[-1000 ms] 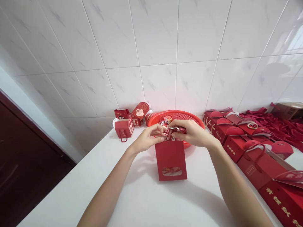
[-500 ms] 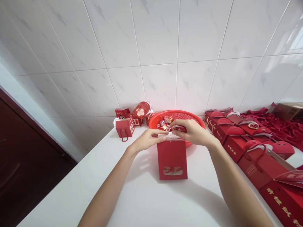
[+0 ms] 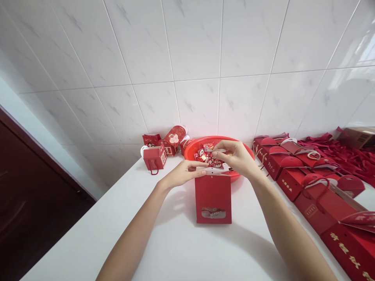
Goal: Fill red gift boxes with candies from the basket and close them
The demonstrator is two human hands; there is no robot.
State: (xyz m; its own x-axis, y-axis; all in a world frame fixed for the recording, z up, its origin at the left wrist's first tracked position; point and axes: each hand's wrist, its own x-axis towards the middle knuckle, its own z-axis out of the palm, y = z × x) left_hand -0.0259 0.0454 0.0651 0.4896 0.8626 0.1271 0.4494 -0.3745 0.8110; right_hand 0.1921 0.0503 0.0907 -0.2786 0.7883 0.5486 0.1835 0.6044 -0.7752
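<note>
A red gift box point(image 3: 213, 195) stands upright on the white table, its top open and its clear front window showing wrapped pieces inside. My left hand point(image 3: 183, 171) grips the left side of the box's top edge, thumb on the near side. Above the opening, my right hand point(image 3: 233, 154) is closed in a pinch. Just under its fingertips is a red packet with white markings point(image 3: 215, 160), partly hidden by the hand. Behind the box sits a red plastic basket point(image 3: 191, 148) holding wrapped candies point(image 3: 201, 155).
Several small red boxes point(image 3: 155, 158) stand at the back left near the tiled wall point(image 3: 193, 105). Rows of red handled boxes point(image 3: 307, 175) line the right side of the table point(image 3: 123, 226). Dark red cloth point(image 3: 322, 142) and a cardboard box point(image 3: 359, 134) lie behind them.
My right hand has risen a little from the box top, and the red packet now shows beneath its fingers. The contents behind the window look shifted. My left hand stays on the box.
</note>
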